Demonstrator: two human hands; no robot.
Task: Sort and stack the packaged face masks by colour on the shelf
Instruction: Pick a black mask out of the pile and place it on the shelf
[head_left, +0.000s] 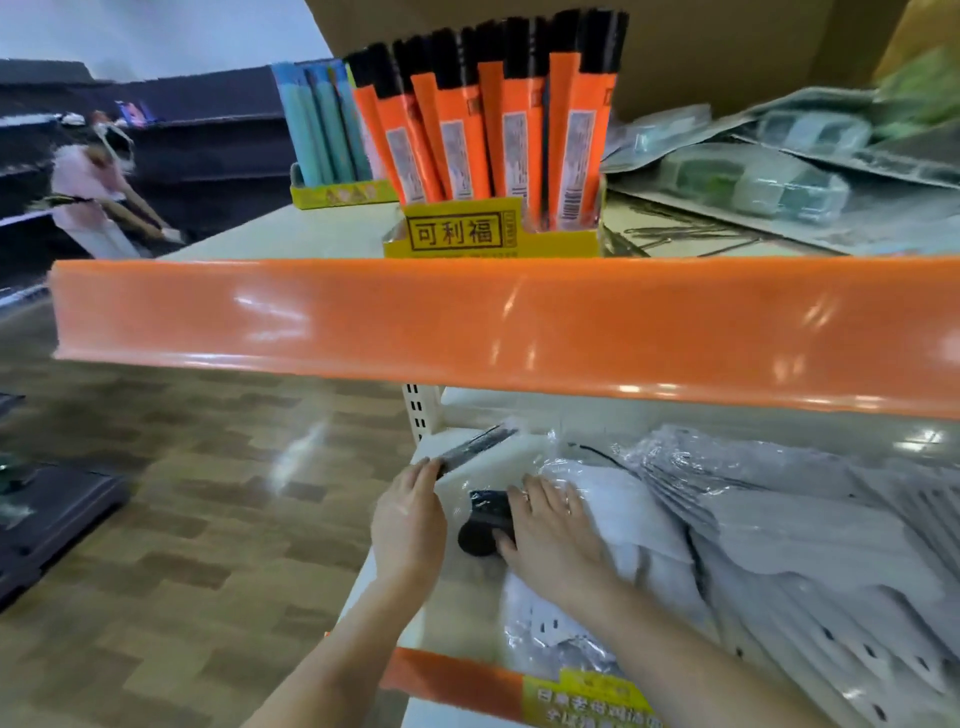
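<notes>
On the lower shelf (457, 597), a long fanned row of white packaged masks (810, 540) in clear wrappers leans toward the right. At its left end lies a white pack (628, 525) under my right hand (550, 540), whose straight fingers press flat on it. Just left of those fingers, a black packaged item (480, 522) with a round black end lies on the shelf. My left hand (410, 519) stands on edge at the shelf's left end, fingers straight, fingertips touching a thin dark pack (475, 445) that stands on its edge.
An upper shelf with an orange front strip (467, 322) overhangs the work area. It carries a yellow box of orange-and-black packs (498, 156), a box of blue packs (322, 124) and greenish packets (769, 176). A person (98, 192) stands far left on the wood floor.
</notes>
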